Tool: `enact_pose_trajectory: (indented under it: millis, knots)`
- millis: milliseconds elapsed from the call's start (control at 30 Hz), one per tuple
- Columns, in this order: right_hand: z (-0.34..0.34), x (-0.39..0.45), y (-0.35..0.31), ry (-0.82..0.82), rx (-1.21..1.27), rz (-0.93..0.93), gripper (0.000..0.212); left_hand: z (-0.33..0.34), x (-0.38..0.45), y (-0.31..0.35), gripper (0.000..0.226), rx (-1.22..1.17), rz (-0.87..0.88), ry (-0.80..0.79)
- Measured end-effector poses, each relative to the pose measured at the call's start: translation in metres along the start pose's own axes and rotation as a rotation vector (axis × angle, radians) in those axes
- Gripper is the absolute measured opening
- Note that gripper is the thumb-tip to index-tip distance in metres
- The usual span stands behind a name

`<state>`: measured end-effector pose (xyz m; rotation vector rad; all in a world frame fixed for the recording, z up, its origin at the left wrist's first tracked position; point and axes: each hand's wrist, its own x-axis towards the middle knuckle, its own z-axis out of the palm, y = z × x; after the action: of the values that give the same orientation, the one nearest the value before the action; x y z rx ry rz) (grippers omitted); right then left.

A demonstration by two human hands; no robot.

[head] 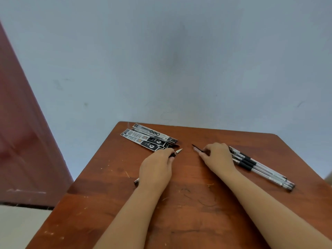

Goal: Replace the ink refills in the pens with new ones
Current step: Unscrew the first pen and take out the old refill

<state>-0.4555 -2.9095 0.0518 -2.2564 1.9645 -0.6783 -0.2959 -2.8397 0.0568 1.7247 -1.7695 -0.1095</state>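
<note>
Right now my left hand (156, 166) lies knuckles-up on the desk (179, 212) with its fingers curled round a pen (175, 153). The pen's pale pointed tip pokes out past my fingertips toward the far edge, and its back end shows behind my wrist on the left. My right hand (218, 157) is just across from it, fingers bent and pinching a thin dark ink refill (197, 148), whose free end slants toward the far edge and the pen's tip; the two ends are near but apart. Just beside my right hand, toward the right edge, a bundle of pens (258, 168) with clear barrels and black grips lies slantwise, partly tucked under my knuckles. Near the far left corner sit a few long flat refill packets (149, 138), black and white, overlapping one another, their near ends just beside my left fingertips. Behind the desk rises a pale blue wall (179, 60).
</note>
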Motion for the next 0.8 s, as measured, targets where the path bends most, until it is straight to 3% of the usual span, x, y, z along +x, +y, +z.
enact_pose_trajectory:
  millis: [167, 333, 433, 567, 800]
  knots:
    - [0.008, -0.005, -0.003, 0.046, -0.033, 0.036, 0.032, 0.000, 0.002, -0.002, 0.031, 0.011, -0.001, -0.068]
    - [-0.009, -0.027, -0.005, 0.171, 0.306, -0.159, 0.023, 0.002, 0.000, 0.001, 0.027, -0.016, 0.163, -0.060]
    - [-0.019, -0.042, -0.002, 0.032, 0.549, -0.155, 0.020, 0.004, -0.003, 0.004, 0.019, -0.078, 0.266, -0.061]
    - [-0.018, -0.045, 0.003, -0.178, 0.687, -0.155, 0.042, 0.006, -0.006, 0.006, 0.013, -0.090, 0.354, -0.065]
    - [-0.022, -0.042, 0.005, -0.391, 0.761, -0.181, 0.033, 0.007, -0.004, 0.001, 0.030, -0.072, 0.446, -0.069]
